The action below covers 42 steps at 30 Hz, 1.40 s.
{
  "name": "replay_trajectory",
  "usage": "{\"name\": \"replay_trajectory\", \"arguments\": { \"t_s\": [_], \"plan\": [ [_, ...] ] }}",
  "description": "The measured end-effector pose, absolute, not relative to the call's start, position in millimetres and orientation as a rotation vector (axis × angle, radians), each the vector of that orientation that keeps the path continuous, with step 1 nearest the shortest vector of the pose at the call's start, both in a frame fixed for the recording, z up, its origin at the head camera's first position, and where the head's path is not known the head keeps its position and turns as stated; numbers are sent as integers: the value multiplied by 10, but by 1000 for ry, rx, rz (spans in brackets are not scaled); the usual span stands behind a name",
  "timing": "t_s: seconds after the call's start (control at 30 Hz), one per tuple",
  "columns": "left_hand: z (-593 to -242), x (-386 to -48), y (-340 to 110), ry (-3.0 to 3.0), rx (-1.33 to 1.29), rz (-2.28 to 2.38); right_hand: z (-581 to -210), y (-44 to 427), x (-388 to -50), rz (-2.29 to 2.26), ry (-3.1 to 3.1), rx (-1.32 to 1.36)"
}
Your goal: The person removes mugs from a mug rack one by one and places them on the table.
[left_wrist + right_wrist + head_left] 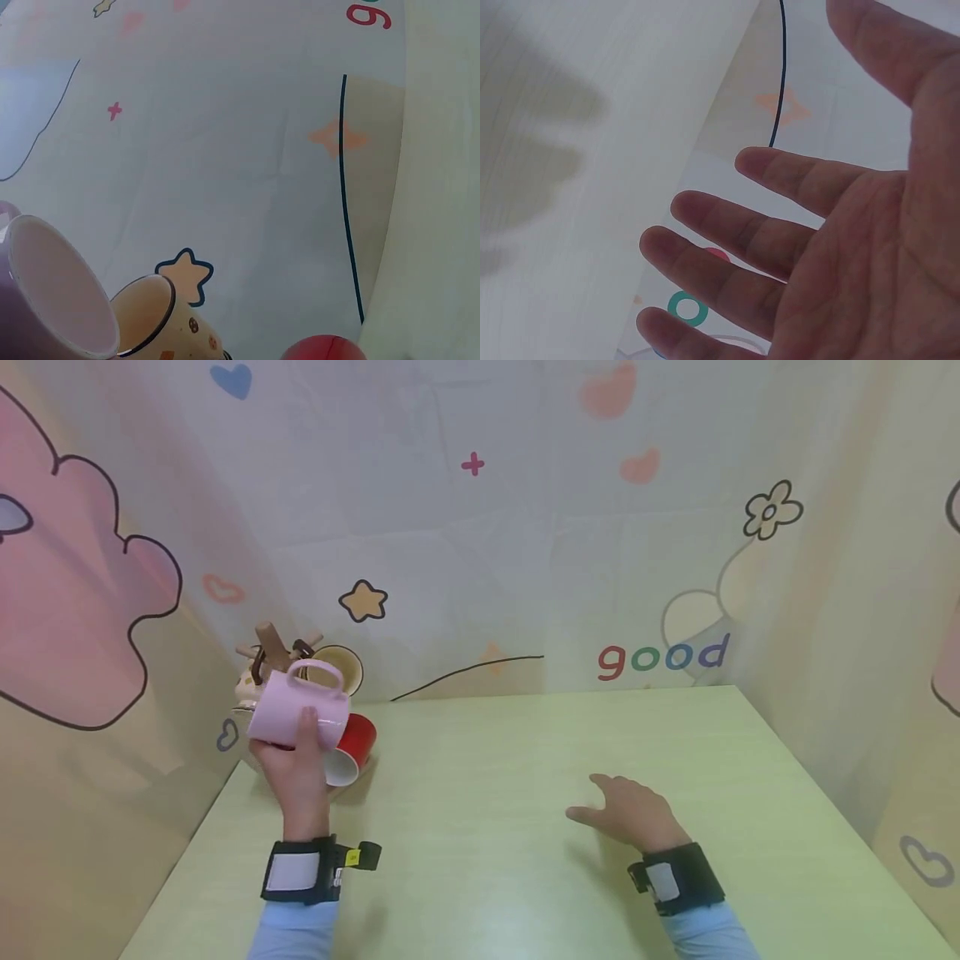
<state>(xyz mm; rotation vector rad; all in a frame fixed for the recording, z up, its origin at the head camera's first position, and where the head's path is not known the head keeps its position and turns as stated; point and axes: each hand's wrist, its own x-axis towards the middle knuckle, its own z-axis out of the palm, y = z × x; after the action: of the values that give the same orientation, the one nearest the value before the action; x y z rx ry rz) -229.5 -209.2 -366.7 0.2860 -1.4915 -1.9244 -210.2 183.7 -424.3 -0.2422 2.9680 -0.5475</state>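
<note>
My left hand [296, 777] grips a lilac mug [300, 710] by its body, thumb along the side and handle uppermost, in front of a wooden rack [273, 647]. In the left wrist view the lilac mug [56, 292] shows its open mouth; the left hand is outside that view. Below and right of it in the head view, a red mug [358, 737] with a white inside tilts mouth down. A cream mug [352, 670] hangs behind. My right hand [633, 814] hovers above the table with its fingers spread, holding nothing; its palm [855, 270] fills the right wrist view's right side.
The pale green table [465, 827] meets a printed curtain [487, 543] at the back. Another light-coloured mug [246, 687] is partly hidden at the rack's left side. The rack's base shows beneath the red mug.
</note>
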Motion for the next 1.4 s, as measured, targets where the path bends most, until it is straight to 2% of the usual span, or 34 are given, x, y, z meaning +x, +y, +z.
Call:
{"name": "replay_trajectory", "arguments": {
  "t_s": [0.27, 0.97, 1.4],
  "plan": [
    [-3717, -2382, -1804, -1682, 130, -1824, -4247, 1845, -2096, -538, 2963, -232],
    [-3956, -2557, -1052, -2258, -79, -1575, -4192, 1816, -2079, -546, 2956, -248],
    [-4252, -2608, -731, -2453, -423, -1435, -4128, 1773, -2125, -575, 2949, -285]
  ]
}}
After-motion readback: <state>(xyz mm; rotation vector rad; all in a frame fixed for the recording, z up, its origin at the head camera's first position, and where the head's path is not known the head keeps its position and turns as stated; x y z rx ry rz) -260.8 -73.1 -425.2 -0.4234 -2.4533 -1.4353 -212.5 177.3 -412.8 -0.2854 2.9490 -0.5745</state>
